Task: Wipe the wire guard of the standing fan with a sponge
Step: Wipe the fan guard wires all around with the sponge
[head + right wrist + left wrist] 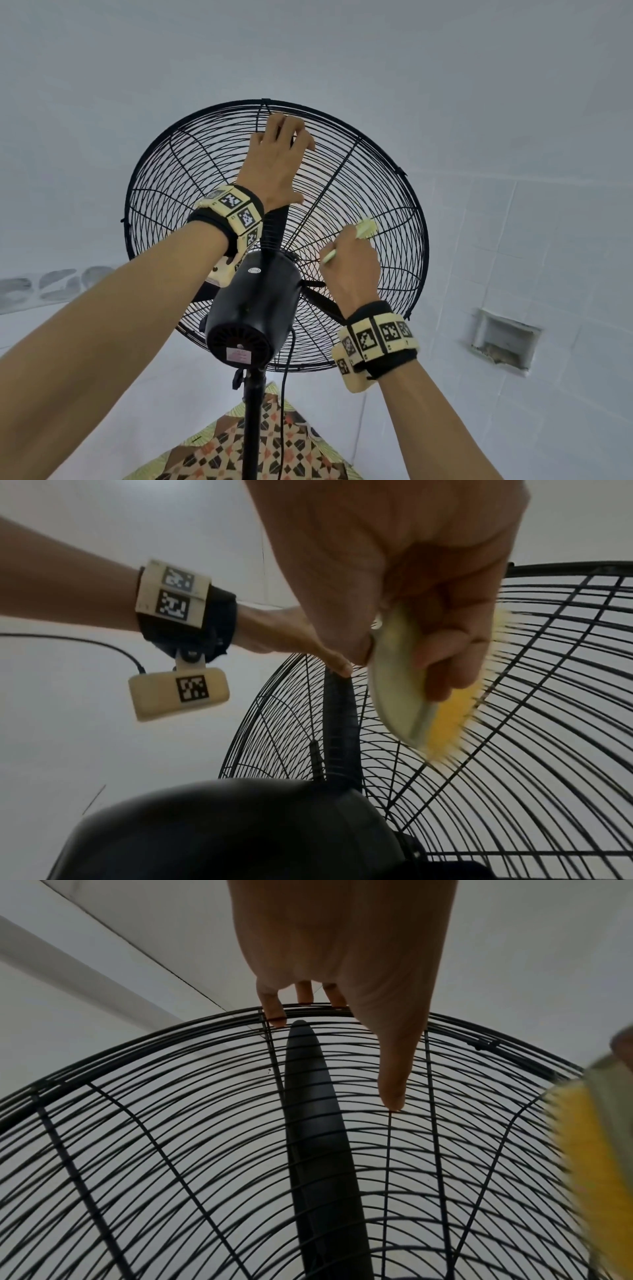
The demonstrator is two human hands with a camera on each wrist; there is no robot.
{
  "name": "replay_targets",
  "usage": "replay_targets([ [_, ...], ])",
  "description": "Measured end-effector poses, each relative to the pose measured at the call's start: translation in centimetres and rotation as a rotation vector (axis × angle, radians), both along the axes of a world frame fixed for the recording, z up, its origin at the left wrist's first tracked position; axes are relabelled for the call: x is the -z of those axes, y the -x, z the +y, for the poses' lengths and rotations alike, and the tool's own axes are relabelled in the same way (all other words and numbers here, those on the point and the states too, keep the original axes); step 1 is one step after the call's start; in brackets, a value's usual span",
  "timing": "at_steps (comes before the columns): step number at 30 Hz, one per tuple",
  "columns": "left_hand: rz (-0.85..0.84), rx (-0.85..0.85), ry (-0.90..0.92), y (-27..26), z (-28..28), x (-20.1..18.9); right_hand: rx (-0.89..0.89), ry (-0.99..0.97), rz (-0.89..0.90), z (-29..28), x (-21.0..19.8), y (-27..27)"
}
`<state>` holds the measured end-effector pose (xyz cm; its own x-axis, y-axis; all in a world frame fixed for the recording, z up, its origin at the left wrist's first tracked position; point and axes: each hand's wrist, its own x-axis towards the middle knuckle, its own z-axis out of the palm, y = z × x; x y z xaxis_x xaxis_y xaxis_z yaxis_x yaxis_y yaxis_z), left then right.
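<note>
The standing fan's black wire guard (pixel 171 178) fills the middle of the head view, seen from behind. My left hand (pixel 284 140) reaches to the guard's top, fingers hooked over the rim wires (pixel 205 1020) and thumb lying along the mesh. Lower right on the guard, my right hand (pixel 352 270) grips the cleaning pad, a pale green back with a yellow scrubbing face (pixel 366 228). In the right wrist view the pad (pixel 400 683) is blurred, its yellow face against the wires (pixel 548 750). A black blade (pixel 315 1123) shows behind the mesh.
The black motor housing (pixel 253 301) juts toward me between my forearms, above the pole (pixel 253 428) and a hanging cord (pixel 284 394). A patterned mat (pixel 274 452) lies on the floor below. White tiled walls surround the fan, with a recessed niche (pixel 503 339) at right.
</note>
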<state>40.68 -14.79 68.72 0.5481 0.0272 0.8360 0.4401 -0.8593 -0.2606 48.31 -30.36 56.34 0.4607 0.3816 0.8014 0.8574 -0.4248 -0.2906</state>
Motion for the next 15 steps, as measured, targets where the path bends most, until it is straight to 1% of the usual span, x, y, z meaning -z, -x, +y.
replay_targets([
  [2, -0.013, 0.002, -0.004, -0.1, 0.2, 0.0, -0.169, -0.073, -0.101, -0.2, -0.7, 0.3],
  [4, -0.027, 0.020, -0.011, -0.1, 0.4, 0.1, -0.256, -0.085, -0.181, 0.2, -1.0, 0.5],
  [6, -0.025, 0.031, -0.012, -0.2, 0.5, 0.1, -0.228, -0.098, -0.157, 0.3, -1.2, 0.4],
  [7, -0.021, 0.031, -0.008, -0.2, 0.4, 0.1, -0.182, -0.096, -0.127, 0.1, -1.3, 0.3],
  [10, -0.032, 0.022, 0.011, -0.3, 0.0, 0.0, 0.021, 0.017, -0.008, -0.4, -1.9, 0.2],
  [11, -0.036, 0.022, 0.017, -0.4, -0.1, 0.0, 0.015, 0.006, 0.008, -0.6, -2.1, 0.4],
  [12, -0.038, 0.023, 0.019, -0.4, -0.1, 0.0, -0.058, -0.039, -0.025, -0.7, -2.4, 0.5],
  [14, -0.042, 0.020, 0.013, -0.3, 0.1, 0.1, -0.202, -0.095, -0.155, -0.4, -2.6, 0.8],
  [15, -0.045, 0.022, 0.009, -0.3, 0.1, 0.1, -0.217, -0.085, -0.193, -0.2, -2.5, 0.8],
])
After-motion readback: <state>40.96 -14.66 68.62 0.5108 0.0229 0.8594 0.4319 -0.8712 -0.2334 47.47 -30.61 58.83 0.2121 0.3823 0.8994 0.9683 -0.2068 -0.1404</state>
